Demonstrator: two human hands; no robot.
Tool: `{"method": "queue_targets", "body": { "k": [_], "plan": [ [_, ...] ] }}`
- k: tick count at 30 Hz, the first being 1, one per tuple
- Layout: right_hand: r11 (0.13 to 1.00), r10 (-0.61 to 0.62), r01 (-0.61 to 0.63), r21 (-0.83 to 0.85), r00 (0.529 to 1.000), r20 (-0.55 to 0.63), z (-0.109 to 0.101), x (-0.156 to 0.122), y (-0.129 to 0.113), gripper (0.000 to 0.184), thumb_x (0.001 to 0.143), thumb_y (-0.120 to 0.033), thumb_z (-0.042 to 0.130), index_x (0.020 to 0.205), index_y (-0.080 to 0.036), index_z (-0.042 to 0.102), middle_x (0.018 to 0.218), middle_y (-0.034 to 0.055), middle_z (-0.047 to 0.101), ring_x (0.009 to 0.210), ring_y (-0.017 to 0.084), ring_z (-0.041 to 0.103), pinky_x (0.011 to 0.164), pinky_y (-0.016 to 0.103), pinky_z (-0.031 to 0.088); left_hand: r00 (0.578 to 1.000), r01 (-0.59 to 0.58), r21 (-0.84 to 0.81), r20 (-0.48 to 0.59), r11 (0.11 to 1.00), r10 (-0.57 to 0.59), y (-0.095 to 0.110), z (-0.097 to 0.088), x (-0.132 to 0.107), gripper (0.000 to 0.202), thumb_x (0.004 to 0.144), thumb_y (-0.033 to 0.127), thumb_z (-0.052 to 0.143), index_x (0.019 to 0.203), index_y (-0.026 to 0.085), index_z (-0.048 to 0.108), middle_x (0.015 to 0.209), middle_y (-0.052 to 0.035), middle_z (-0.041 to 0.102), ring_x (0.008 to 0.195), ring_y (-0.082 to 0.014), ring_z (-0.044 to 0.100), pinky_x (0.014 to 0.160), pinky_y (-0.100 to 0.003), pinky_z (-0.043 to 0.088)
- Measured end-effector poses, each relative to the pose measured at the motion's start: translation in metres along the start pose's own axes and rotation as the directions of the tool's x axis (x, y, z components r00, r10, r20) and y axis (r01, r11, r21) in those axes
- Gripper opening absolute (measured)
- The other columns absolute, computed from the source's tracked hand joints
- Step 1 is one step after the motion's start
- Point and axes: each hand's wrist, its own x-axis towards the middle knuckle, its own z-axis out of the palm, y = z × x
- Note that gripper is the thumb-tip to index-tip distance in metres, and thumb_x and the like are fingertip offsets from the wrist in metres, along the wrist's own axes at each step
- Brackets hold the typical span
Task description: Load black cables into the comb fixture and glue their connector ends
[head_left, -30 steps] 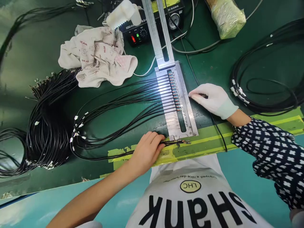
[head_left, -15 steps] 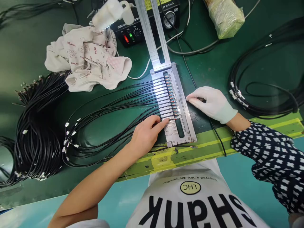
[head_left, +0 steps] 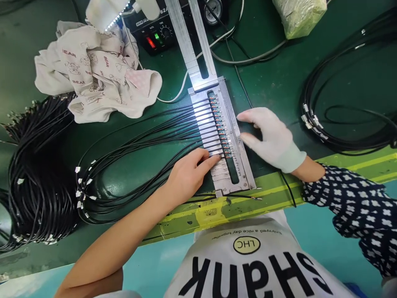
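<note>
My left hand point(head_left: 187, 173), bare, is closed at the near part of a slotted metal fixture point(head_left: 246, 176). Its thumb and fingertips press on a black cable lying in one of the grooves. Several black cables point(head_left: 145, 129) lie side by side across the fixture, their stripped ends with small coloured wires point(head_left: 221, 124) over the long slot. On the other side, my right hand point(head_left: 274, 138), in a white glove, has thumb and index finger apart beside the fixture's right rail. Nothing shows between them. Two loose cable ends point(head_left: 256, 198) stick out below the fixture.
A thick cable bundle point(head_left: 40, 178) lies left, below a crumpled printed cloth point(head_left: 102, 78). Behind stand a black control box point(head_left: 145, 29) and a lamp point(head_left: 107, 12). Coiled black cable point(head_left: 307, 91) and a wrapped block point(head_left: 300, 18) are right. Yellow tape point(head_left: 211, 213) lines the table edge.
My right thumb and index finger have parted from a near pinch at the rail. My left hand stays on the cable. The view has shifted slightly.
</note>
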Motion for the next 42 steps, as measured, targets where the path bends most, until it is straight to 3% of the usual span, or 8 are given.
{"method": "queue_targets", "body": {
  "k": [7,12,19,25,28,32,37,42],
  "plan": [
    [0.997,0.010,-0.010,-0.072,1.000,-0.002,0.024,-0.007,-0.013,0.052,0.095,-0.035,0.064,0.142,-0.014,0.054,0.149,0.0153,0.052,0.137,0.036,0.048,0.115,0.059,0.042,0.996,0.008,-0.058,-0.085,0.998,-0.013,0.002,0.010,-0.006,0.027,0.099,0.009,0.051,0.124,0.016,0.059,0.108,-0.0081,0.065,0.095,-0.0155,0.061,0.082,-0.027,0.051],
    [0.998,0.012,-0.012,-0.059,1.000,0.005,0.021,-0.005,-0.011,0.050,0.094,-0.033,0.063,0.140,-0.017,0.054,0.149,0.0134,0.052,0.137,0.035,0.049,0.113,0.060,0.044,0.989,0.085,0.127,-0.129,0.988,-0.069,0.011,0.012,-0.023,0.038,0.097,0.008,0.054,0.131,0.021,0.063,0.103,-0.0093,0.063,0.095,-0.0206,0.057,0.080,-0.035,0.045],
    [0.998,0.010,-0.011,-0.061,1.000,-0.010,0.025,-0.005,-0.006,0.046,0.092,-0.032,0.065,0.136,-0.022,0.056,0.146,0.0113,0.055,0.134,0.036,0.052,0.111,0.061,0.044,0.991,0.116,-0.085,-0.054,0.990,-0.121,0.014,0.013,-0.031,0.044,0.100,0.008,0.046,0.142,0.018,0.054,0.101,-0.0078,0.064,0.090,-0.0181,0.056,0.078,-0.031,0.047],
    [0.999,-0.029,0.028,-0.019,0.999,-0.034,0.022,-0.008,-0.004,0.040,0.093,-0.025,0.062,0.133,-0.022,0.057,0.142,0.0099,0.058,0.132,0.031,0.054,0.115,0.057,0.045,0.970,0.234,-0.187,0.107,0.954,-0.217,0.049,0.000,-0.057,0.022,0.094,0.033,0.068,0.104,0.017,0.058,0.096,-0.0058,0.064,0.088,-0.0192,0.058,0.078,-0.033,0.049],
    [0.999,-0.034,0.033,-0.019,0.999,-0.039,0.022,-0.009,-0.003,0.040,0.094,-0.024,0.062,0.134,-0.022,0.057,0.141,0.0099,0.058,0.132,0.030,0.053,0.116,0.056,0.045,0.973,0.205,-0.162,0.137,0.965,-0.184,0.063,0.001,-0.075,0.010,0.097,0.021,0.062,0.105,0.017,0.059,0.099,-0.0068,0.065,0.090,-0.0189,0.059,0.080,-0.032,0.051],
    [1.000,-0.030,0.029,-0.012,0.999,-0.042,0.022,-0.009,-0.003,0.039,0.095,-0.025,0.062,0.133,-0.022,0.057,0.141,0.0102,0.058,0.133,0.030,0.053,0.117,0.055,0.044,0.980,0.197,-0.220,0.082,0.955,-0.183,0.062,-0.012,-0.085,0.016,0.097,0.013,0.060,0.112,0.019,0.058,0.101,-0.0043,0.068,0.092,-0.0155,0.063,0.084,-0.028,0.053],
    [1.000,-0.016,0.017,0.009,0.999,-0.039,0.022,-0.008,-0.005,0.039,0.093,-0.026,0.059,0.132,-0.022,0.058,0.140,0.0094,0.059,0.132,0.031,0.054,0.115,0.056,0.045,0.927,0.369,-0.151,-0.014,0.917,-0.376,0.048,-0.026,-0.071,0.014,0.099,0.013,0.057,0.111,0.020,0.057,0.100,-0.0023,0.067,0.091,-0.0120,0.065,0.083,-0.023,0.053],
    [1.000,0.005,-0.005,0.012,0.999,-0.041,0.020,-0.007,-0.008,0.038,0.093,-0.025,0.058,0.130,-0.021,0.059,0.140,0.0106,0.059,0.132,0.031,0.054,0.115,0.054,0.044,0.926,0.369,-0.225,0.011,0.902,-0.376,0.048,0.004,-0.028,0.022,0.103,0.022,0.052,0.124,0.019,0.056,0.107,-0.0052,0.066,0.097,-0.0153,0.065,0.085,-0.028,0.055]
  ]
}}
